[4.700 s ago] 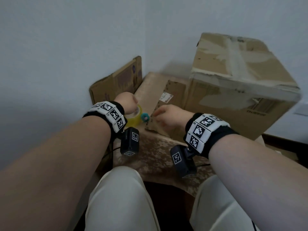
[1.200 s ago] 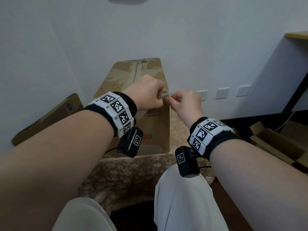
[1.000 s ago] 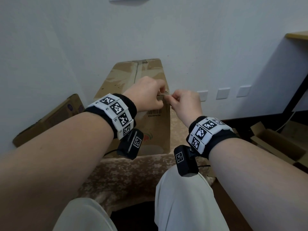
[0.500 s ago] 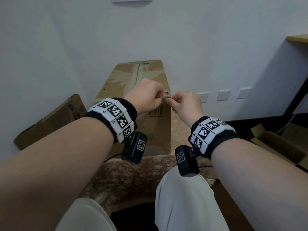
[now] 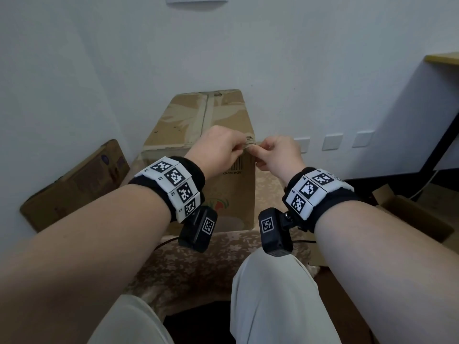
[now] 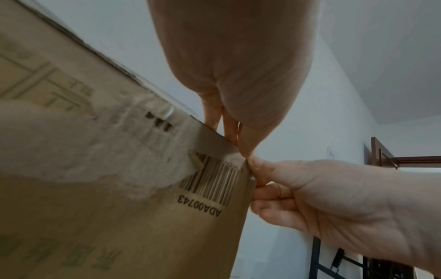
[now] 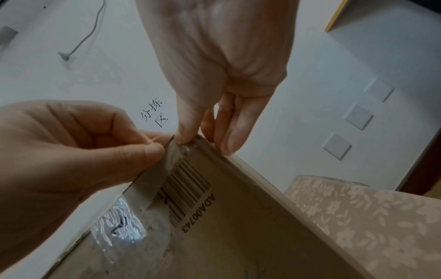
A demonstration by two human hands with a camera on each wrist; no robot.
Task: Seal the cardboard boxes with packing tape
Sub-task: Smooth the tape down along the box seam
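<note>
A tall brown cardboard box (image 5: pixel 198 125) stands on a floral cloth, with old tape down its top seam and a barcode on its near face. Both hands meet at its top near-right corner. My left hand (image 5: pixel 244 147) pinches a grey strip of tape (image 7: pixel 152 175) that lies slanted over the barcode (image 7: pixel 188 185). My right hand (image 5: pixel 258 148) pinches the box's corner, thumb on crinkled clear tape, fingers (image 7: pixel 229 139) behind the edge. In the left wrist view my left hand (image 6: pixel 235 143) comes from above and my right hand (image 6: pixel 253 175) from the right. No tape roll shows.
A flattened carton (image 5: pixel 74 182) leans on the left wall. The floral cloth (image 5: pixel 198 256) covers the low stand under the box. An open box (image 5: pixel 409 214) sits on the floor at right, beside a black desk leg (image 5: pixel 442 145). Wall sockets (image 5: pixel 331 142) are behind.
Several seconds ago my left hand held a yellow tape roll at another box; now both hands are at this box's corner. Over the last second they have barely shifted.
</note>
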